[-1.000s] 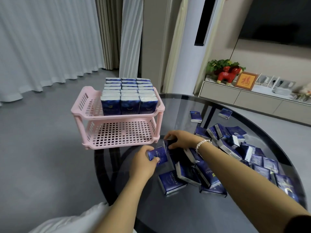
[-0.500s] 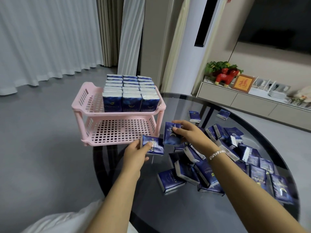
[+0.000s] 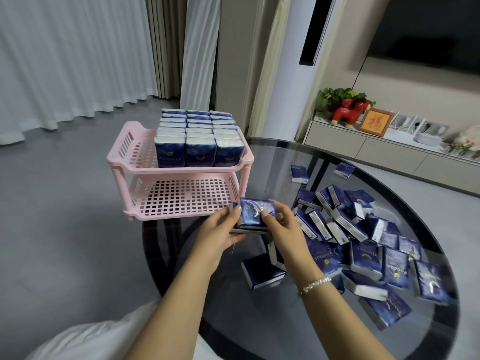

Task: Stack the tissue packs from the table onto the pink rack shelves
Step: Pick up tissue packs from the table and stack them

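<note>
Hands: left hand [image 3: 219,231] and right hand [image 3: 279,224] both pinch the packs [image 3: 255,215], apparently two stacked, held just above the desk [image 3: 298,333]
Rack [image 3: 179,175]: directly ahead; top shelf full; lower shelf [image 3: 181,196] bare
Axis: packs' long side faces the shelf opening (both hands equally near)

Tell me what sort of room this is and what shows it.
Most likely a home living room: a dark wall-mounted television above a low media cabinet with a red animal ornament and a framed picture, plus floor-length curtains and a round glass table.
</note>
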